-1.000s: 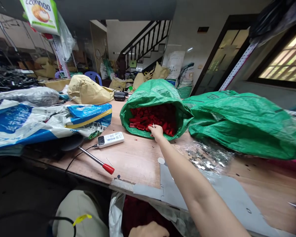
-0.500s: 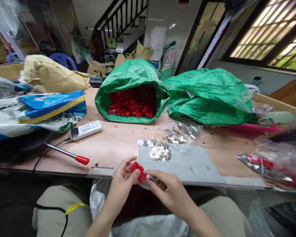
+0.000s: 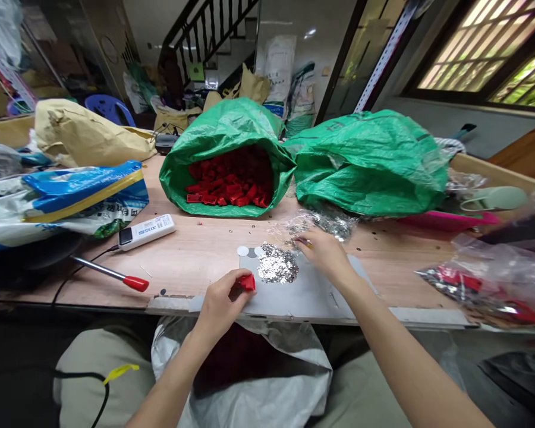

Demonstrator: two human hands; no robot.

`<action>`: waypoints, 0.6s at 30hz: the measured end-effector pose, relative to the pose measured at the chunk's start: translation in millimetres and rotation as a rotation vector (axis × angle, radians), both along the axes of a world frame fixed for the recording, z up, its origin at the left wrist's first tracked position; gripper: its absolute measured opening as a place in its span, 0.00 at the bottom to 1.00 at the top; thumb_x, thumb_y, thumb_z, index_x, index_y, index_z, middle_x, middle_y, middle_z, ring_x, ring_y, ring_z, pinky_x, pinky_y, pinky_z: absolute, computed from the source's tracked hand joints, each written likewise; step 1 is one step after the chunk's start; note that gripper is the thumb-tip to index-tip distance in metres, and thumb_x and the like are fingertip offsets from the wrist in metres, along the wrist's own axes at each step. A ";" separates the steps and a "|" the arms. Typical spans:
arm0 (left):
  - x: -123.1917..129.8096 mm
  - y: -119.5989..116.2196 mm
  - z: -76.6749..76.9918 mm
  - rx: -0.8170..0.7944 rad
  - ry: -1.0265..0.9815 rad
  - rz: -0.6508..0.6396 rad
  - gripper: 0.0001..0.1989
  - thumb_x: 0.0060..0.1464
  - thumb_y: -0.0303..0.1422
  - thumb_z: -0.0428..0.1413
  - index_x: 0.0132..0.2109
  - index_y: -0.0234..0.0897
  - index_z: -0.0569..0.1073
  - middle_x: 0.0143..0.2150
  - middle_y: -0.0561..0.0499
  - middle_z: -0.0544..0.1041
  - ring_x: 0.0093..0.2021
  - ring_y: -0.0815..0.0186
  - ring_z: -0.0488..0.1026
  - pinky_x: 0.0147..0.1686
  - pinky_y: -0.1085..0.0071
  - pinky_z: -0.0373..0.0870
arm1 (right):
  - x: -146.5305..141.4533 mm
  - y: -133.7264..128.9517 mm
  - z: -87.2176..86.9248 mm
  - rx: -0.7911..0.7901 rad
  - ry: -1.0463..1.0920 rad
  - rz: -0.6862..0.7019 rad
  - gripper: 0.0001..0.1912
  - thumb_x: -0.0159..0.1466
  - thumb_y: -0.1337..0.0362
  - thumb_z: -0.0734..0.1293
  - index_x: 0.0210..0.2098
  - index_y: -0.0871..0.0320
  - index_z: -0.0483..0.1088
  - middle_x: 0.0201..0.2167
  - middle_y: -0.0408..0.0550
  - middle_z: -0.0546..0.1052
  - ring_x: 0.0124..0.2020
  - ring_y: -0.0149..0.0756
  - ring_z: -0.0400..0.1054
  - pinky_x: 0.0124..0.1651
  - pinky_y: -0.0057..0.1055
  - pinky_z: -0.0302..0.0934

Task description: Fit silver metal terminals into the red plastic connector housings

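Note:
My left hand pinches a small red plastic part above the front edge of the grey mat. Reaching forward, my right hand is over the far side of the mat, beside a pile of small shiny metal pieces. Its fingers are closed around a slim hand tool with a brownish handle, mostly hidden by the hand; the tip cannot be made out. A clear plastic bag of metal pieces lies just behind that hand.
A green sack gapes toward me, full of red parts. Another green sack lies to its right. On the left are a white handheld device and a red-handled metal rod. A pale sack hangs open below the table edge.
My right hand has moved away from the red part, forward and right to the metal pieces, with the tool. My left hand still holds the red part, now turned. The view has shifted slightly.

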State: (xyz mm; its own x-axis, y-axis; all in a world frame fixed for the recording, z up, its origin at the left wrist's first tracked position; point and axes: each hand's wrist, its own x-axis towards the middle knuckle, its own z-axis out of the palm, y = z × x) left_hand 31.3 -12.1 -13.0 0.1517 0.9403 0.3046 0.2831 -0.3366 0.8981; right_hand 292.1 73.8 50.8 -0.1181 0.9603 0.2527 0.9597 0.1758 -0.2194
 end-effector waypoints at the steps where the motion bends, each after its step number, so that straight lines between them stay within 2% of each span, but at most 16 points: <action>1: -1.0 -0.7 0.0 -0.018 -0.020 -0.004 0.13 0.57 0.30 0.61 0.50 0.42 0.74 0.47 0.51 0.80 0.45 0.64 0.80 0.49 0.67 0.77 | -3.7 10.4 -0.7 -0.022 -0.017 0.002 0.07 0.65 0.67 0.68 0.33 0.56 0.79 0.37 0.51 0.81 0.41 0.45 0.74 0.38 0.32 0.61; 3: -2.8 -1.4 0.6 -0.086 -0.084 -0.009 0.13 0.56 0.30 0.62 0.49 0.41 0.73 0.46 0.50 0.80 0.45 0.64 0.80 0.48 0.67 0.78 | -9.3 26.2 -4.3 -0.066 -0.052 -0.019 0.08 0.63 0.69 0.69 0.27 0.57 0.77 0.32 0.52 0.80 0.38 0.46 0.74 0.35 0.32 0.58; 5: -4.3 -0.9 1.2 -0.164 -0.155 -0.009 0.14 0.54 0.31 0.63 0.48 0.40 0.73 0.44 0.50 0.81 0.45 0.64 0.81 0.47 0.68 0.79 | -11.9 34.6 -8.8 -0.091 -0.067 -0.051 0.09 0.61 0.70 0.70 0.24 0.57 0.76 0.28 0.53 0.80 0.34 0.46 0.73 0.32 0.31 0.55; 8: -5.9 0.5 1.4 -0.222 -0.228 -0.009 0.15 0.53 0.30 0.65 0.47 0.39 0.73 0.46 0.49 0.81 0.46 0.63 0.81 0.48 0.68 0.79 | -11.4 34.7 -12.4 -0.083 -0.047 -0.077 0.07 0.61 0.69 0.69 0.26 0.57 0.77 0.29 0.51 0.80 0.32 0.44 0.73 0.31 0.30 0.54; 12: -8.8 1.4 2.3 -0.222 -0.320 0.008 0.16 0.51 0.30 0.66 0.46 0.39 0.74 0.46 0.49 0.81 0.45 0.64 0.81 0.46 0.70 0.80 | -10.7 17.3 -7.0 0.009 0.013 -0.141 0.07 0.63 0.66 0.66 0.35 0.59 0.78 0.33 0.52 0.81 0.34 0.44 0.73 0.33 0.31 0.56; 15: -10.9 1.3 3.0 -0.218 -0.386 0.033 0.16 0.50 0.30 0.67 0.45 0.39 0.74 0.44 0.49 0.81 0.44 0.64 0.81 0.42 0.71 0.81 | -19.0 -6.6 1.0 0.105 0.237 -0.129 0.08 0.63 0.61 0.67 0.36 0.58 0.77 0.32 0.51 0.80 0.30 0.41 0.70 0.32 0.31 0.56; 17: -11.5 0.9 2.6 -0.200 -0.405 0.045 0.15 0.49 0.30 0.67 0.45 0.39 0.74 0.43 0.50 0.81 0.43 0.65 0.82 0.42 0.72 0.81 | -31.5 -25.9 4.2 0.039 0.534 -0.061 0.11 0.61 0.55 0.70 0.34 0.58 0.77 0.30 0.49 0.78 0.25 0.37 0.67 0.28 0.31 0.56; 18: -11.5 0.5 2.0 -0.180 -0.401 0.046 0.15 0.49 0.30 0.67 0.44 0.39 0.74 0.43 0.51 0.81 0.43 0.65 0.82 0.43 0.72 0.81 | -39.5 -35.5 4.4 -0.059 0.687 -0.023 0.14 0.59 0.52 0.72 0.34 0.58 0.76 0.30 0.48 0.78 0.23 0.35 0.64 0.25 0.30 0.55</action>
State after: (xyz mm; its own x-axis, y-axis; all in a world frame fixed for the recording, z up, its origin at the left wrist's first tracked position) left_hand 19.8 -11.6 -10.9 0.0120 0.9868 0.1613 -0.0884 -0.1596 0.9832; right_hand 252.6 38.3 55.2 0.0705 0.9751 0.2101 0.6030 0.1261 -0.7877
